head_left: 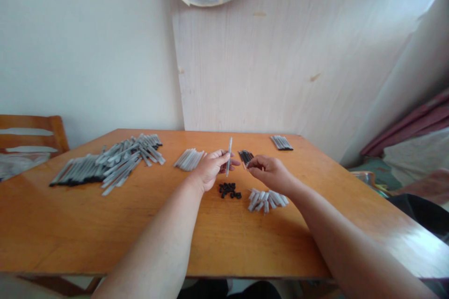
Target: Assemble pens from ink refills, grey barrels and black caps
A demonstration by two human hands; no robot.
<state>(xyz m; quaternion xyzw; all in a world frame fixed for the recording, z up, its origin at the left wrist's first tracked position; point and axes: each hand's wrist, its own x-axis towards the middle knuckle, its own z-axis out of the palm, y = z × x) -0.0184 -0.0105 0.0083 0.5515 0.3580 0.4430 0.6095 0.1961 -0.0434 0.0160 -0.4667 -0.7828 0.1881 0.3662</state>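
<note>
Between the thumb and fingers of my left hand [212,169] a slim clear pen barrel [230,145] stands nearly upright. My right hand [269,171] has its fingers pinched together at the near end of a small bundle of dark pen refills [245,155]; whatever lies between the fingertips is hidden. Below my hands is a loose cluster of small black plugs [228,188]. A heap of clear pen caps [264,201] lies under my right wrist. Left of my left hand is a row of clear barrels [188,159].
On the wooden table [217,238], a large pile of clear pens with black ends [119,156] spreads over the left side. A smaller row of pens [281,142] lies at the back right. The wall [245,74] rises behind the table, and a chair [52,133] stands at the left.
</note>
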